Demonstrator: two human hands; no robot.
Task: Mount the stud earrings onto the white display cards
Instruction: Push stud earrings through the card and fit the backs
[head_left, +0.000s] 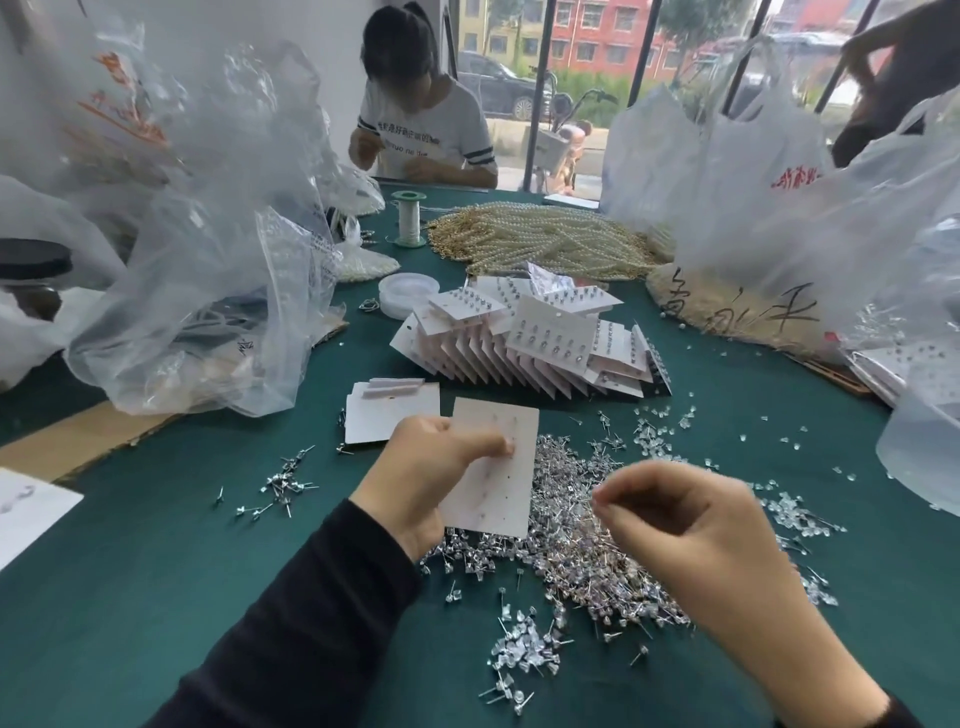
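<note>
Nearest to you, your right hand (675, 525) hangs over the studs (571, 551), fingers curled and thumb and forefinger pinched together. Whether a stud sits in that pinch is too small to tell. Your left hand (431, 467) grips a card (493, 493) by its left edge, thumb pressed on the face near the upper holes, holding it tilted above the heap. Rows of small holes show on the card, and I judge it barely begun, with few if any studs seated.

The heap of studs spreads over the cloth (156, 571) under and beside both hands, with smaller scatters to your left and close to you. Clear backs (665, 426) lie loose to the right. Just beyond the card lies a small stack of blanks (389, 415).

Farther on, filled cards (530, 343) lean in a fanned pile, so a good batch looks done. With so many loose studs, though, much is left.

Past that are a round tub (408, 293), a spool (408, 218) and a mound of pearl strands (540, 239).

For writing, the right-hand bag (753, 306) carries large black hand-drawn characters and the sack (795, 179) behind it red print; I cannot read either surely. The shirt (426, 130) of the person opposite shows a printed line and some Latin letters, too blurred to give.
</note>
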